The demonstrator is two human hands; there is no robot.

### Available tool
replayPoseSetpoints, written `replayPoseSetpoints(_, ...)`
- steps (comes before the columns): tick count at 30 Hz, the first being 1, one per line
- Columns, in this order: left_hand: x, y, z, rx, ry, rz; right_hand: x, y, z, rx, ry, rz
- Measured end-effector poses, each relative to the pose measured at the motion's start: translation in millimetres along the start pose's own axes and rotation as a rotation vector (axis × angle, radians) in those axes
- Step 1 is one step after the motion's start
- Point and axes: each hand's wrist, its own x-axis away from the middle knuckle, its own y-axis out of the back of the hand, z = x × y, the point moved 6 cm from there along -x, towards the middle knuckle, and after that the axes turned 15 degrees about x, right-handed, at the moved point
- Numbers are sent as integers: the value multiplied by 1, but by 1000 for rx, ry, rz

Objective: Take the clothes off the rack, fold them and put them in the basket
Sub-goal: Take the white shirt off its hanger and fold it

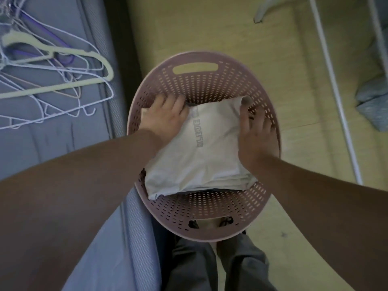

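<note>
Head view: the folded white T-shirt point(199, 156) lies in the pink laundry basket point(210, 57), in the middle of the frame. The left hand point(165, 116) and right hand point(256, 139) rest flat on its sides, fingers straight. It looks soft, light and floppy, so hold both sides to keep the fold.

From my feed: left forearm point(73, 185) and right forearm point(315, 196) are bare along all the length I can see, uncovered to the wrists. Left hand point(165, 118) and right hand point(255, 137) bare as well; fingertips blurred, nails not readable. Lower edge of view: grey trousers point(243, 267), loose cut, plain cloth, soft lengthwise folds, narrow gap between the two legs. Footwear hidden, cannot tell.
</note>
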Motion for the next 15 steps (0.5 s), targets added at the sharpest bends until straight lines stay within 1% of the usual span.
replayPoseSetpoints(1,5,0,-9,67,-85,-21,5,8,9,137,72,-27)
replayPoseSetpoints(2,11,-5,-18,135,-118,27,8,12,20,232,173,-49)
replayPoseSetpoints(3,17,-12,-20,172,-96,118,9,18,30,271,268,-33)
replayPoseSetpoints(5,28,-33,-18,115,-10,317,2,17,39,336,383,90)
replayPoseSetpoints(7,40,-51,-11,49,42,435,-12,2,31,391,380,249)
replayPoseSetpoints(8,44,-59,-6,59,59,461,-18,-8,25,421,362,287)
replayPoseSetpoints(11,49,-75,-1,93,76,495,-24,-33,17,462,347,285)
replayPoseSetpoints(15,42,-92,-7,80,121,465,-23,-60,26,410,318,258)
